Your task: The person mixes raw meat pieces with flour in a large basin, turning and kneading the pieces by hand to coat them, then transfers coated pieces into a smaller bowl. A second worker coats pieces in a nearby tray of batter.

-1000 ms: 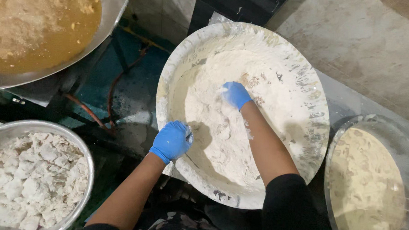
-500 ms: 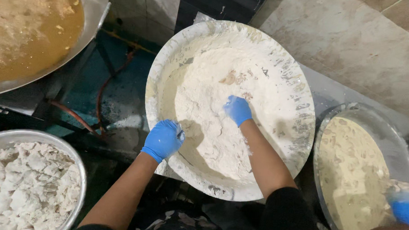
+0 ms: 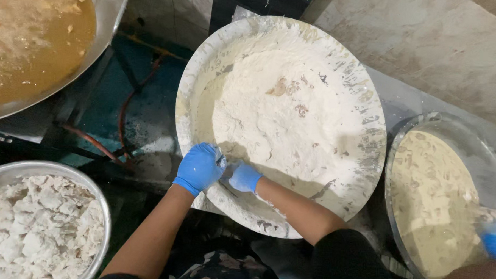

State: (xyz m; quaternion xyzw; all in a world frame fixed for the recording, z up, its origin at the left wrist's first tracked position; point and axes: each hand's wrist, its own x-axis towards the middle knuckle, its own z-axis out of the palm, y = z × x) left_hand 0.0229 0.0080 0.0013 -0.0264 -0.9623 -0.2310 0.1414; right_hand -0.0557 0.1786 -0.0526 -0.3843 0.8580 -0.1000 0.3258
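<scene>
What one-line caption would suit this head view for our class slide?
Two blue-gloved hands, left hand and right hand, meet at the near rim of a wide flour basin.

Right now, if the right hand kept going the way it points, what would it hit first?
The right hand points toward the left hand at the near rim of the floured basin. It would probably meet that hand first; they look almost touching, though depth is unclear.
</scene>
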